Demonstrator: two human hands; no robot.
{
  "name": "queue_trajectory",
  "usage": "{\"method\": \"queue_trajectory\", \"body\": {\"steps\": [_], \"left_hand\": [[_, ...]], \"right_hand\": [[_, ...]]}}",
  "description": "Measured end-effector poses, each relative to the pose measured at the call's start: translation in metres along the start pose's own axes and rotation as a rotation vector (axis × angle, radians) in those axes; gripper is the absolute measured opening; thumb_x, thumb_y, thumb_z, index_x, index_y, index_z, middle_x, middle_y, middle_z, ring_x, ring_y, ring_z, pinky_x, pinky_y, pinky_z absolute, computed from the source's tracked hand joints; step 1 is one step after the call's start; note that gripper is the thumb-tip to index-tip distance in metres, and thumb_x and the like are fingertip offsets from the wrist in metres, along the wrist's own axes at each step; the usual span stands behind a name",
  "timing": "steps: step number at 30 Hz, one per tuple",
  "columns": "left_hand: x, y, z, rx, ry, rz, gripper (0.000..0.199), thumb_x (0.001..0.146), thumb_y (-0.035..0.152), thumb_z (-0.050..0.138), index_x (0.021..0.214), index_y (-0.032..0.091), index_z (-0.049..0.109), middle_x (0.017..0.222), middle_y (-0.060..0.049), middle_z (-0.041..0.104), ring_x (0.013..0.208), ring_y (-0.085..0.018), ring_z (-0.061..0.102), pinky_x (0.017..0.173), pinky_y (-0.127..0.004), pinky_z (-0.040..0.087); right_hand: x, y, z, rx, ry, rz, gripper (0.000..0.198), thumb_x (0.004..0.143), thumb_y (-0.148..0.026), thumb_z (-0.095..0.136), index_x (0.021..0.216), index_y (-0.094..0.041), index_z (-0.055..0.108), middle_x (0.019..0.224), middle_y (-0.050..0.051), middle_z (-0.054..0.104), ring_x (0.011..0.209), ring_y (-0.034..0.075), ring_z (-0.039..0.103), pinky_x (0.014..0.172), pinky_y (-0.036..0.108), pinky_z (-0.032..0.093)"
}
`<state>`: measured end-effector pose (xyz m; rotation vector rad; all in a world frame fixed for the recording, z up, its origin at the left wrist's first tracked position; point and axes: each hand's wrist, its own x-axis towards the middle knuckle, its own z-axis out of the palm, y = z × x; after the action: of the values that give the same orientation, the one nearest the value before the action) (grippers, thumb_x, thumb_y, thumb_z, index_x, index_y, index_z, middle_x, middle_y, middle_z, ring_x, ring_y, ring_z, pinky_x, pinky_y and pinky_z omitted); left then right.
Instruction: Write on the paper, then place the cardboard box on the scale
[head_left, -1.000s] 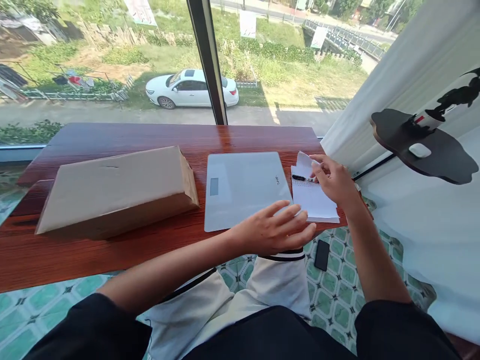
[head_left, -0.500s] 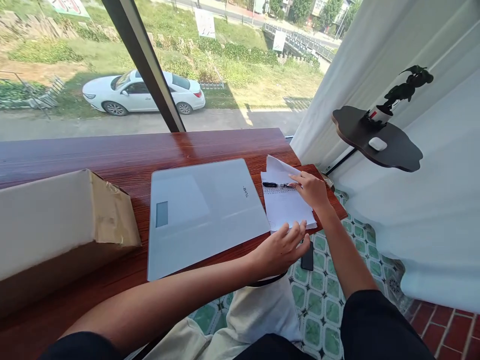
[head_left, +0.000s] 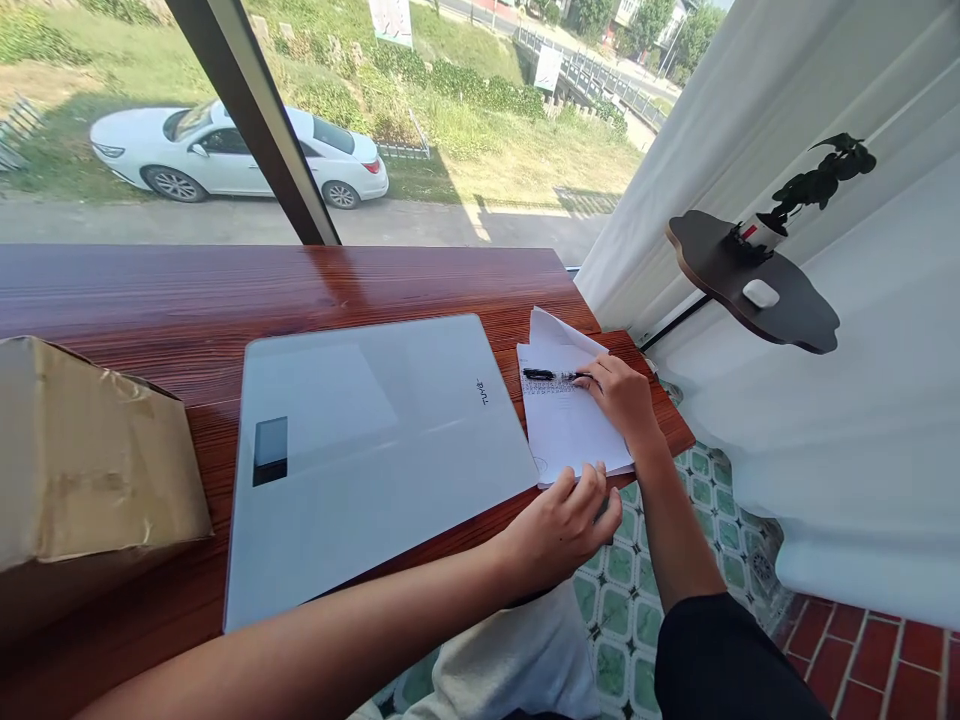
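Observation:
White sheets of paper (head_left: 574, 430) lie at the right end of the wooden table, the upper one with lines of small handwriting near its top. Across that writing rests a black pen with a clear middle (head_left: 539, 375). My right hand (head_left: 621, 400) is closed in a pinch on the pen's right end, low over the paper. At the paper's near edge is my left hand (head_left: 562, 525), its fingers apart and loosely bent, nothing seen in them. Whether its fingertips press on the sheet is hard to tell. A folded or lifted sheet (head_left: 562, 333) sticks out beyond the upper page.
A large silver-grey flat panel with a small dark window (head_left: 375, 440) lies left of the paper. Farther left stands a cardboard box (head_left: 120, 460). A dark wavy-edged shelf (head_left: 795, 310) with a potted plant juts out by the white curtain (head_left: 840, 450). The window faces a parked white car.
The view has turned slightly, so the panel and box sit further left. My right hand still pinches the pen. The dark phone-like object below my left hand is now mostly hidden.

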<state>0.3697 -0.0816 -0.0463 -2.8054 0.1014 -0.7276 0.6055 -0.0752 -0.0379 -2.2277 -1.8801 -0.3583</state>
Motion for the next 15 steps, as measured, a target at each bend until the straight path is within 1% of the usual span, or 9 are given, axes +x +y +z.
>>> {"method": "queue_trajectory", "body": {"steps": [4,8,10,13,15], "left_hand": [[-0.0001,0.0019,0.0028,-0.022,-0.016,0.002,0.035,0.095,0.025,0.045,0.122,0.011,0.062,0.122,-0.018,0.068,0.114,-0.026,0.061,0.092,-0.038,0.044],[-0.0006,0.0033,0.0059,-0.039,-0.037,-0.005,0.035,0.094,0.025,0.048,0.122,0.009,0.061,0.124,-0.020,0.067,0.115,-0.027,0.061,0.093,-0.039,0.044],[-0.0010,0.0036,0.0069,-0.049,-0.047,-0.001,0.035,0.093,0.025,0.050,0.122,0.009,0.061,0.125,-0.021,0.066,0.115,-0.028,0.060,0.093,-0.040,0.044],[-0.0014,0.0040,0.0078,-0.047,-0.041,-0.002,0.035,0.093,0.026,0.050,0.121,0.008,0.061,0.127,-0.021,0.065,0.116,-0.028,0.060,0.094,-0.041,0.044],[-0.0015,0.0040,0.0080,-0.034,-0.033,-0.007,0.035,0.094,0.026,0.048,0.121,0.009,0.062,0.126,-0.020,0.066,0.115,-0.027,0.061,0.095,-0.041,0.043]], "right_hand": [[0.0005,0.0060,0.0053,-0.015,0.060,0.058,0.028,0.103,-0.040,0.048,0.104,-0.016,0.063,0.099,0.008,0.067,0.094,0.019,0.063,0.070,0.032,0.040],[-0.0009,0.0106,0.0094,0.025,0.226,0.092,0.030,0.104,-0.042,0.042,0.107,-0.016,0.056,0.099,0.010,0.068,0.088,0.020,0.064,0.071,0.030,0.043],[-0.0024,0.0096,0.0091,0.082,0.327,0.133,0.029,0.103,-0.043,0.042,0.103,-0.017,0.054,0.089,0.008,0.066,0.078,0.018,0.063,0.068,0.029,0.044],[-0.0044,0.0056,0.0069,0.200,0.461,0.227,0.024,0.095,-0.043,0.048,0.088,-0.020,0.048,0.069,0.003,0.056,0.061,0.015,0.054,0.062,0.028,0.044],[-0.0053,0.0030,0.0052,0.299,0.508,0.276,0.025,0.090,-0.041,0.052,0.079,-0.022,0.042,0.065,0.000,0.051,0.057,0.013,0.049,0.059,0.027,0.042]]}}
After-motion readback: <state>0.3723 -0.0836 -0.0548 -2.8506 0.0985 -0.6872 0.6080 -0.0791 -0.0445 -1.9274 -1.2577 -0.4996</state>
